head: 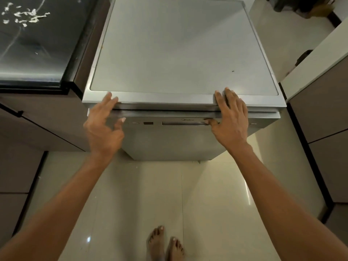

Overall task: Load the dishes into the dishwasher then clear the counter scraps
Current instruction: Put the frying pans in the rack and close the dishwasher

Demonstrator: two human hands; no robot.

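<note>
Glossy pale tiled floor [216,194], silver dishwasher [175,140] standing on it, two bare feet [165,243]

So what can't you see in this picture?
All from the head view:
- Inside the dishwasher: the door looks nearly shut, so racks and dishes are hidden.
- Right hand thumb tip: tucked into the handle recess.
- Control panel markings: too small to read.
- Scraps on the black counter: too small to identify.
- Dark things top right: cut off by the edge.
- Left hand: whether it touches the door.
</note>
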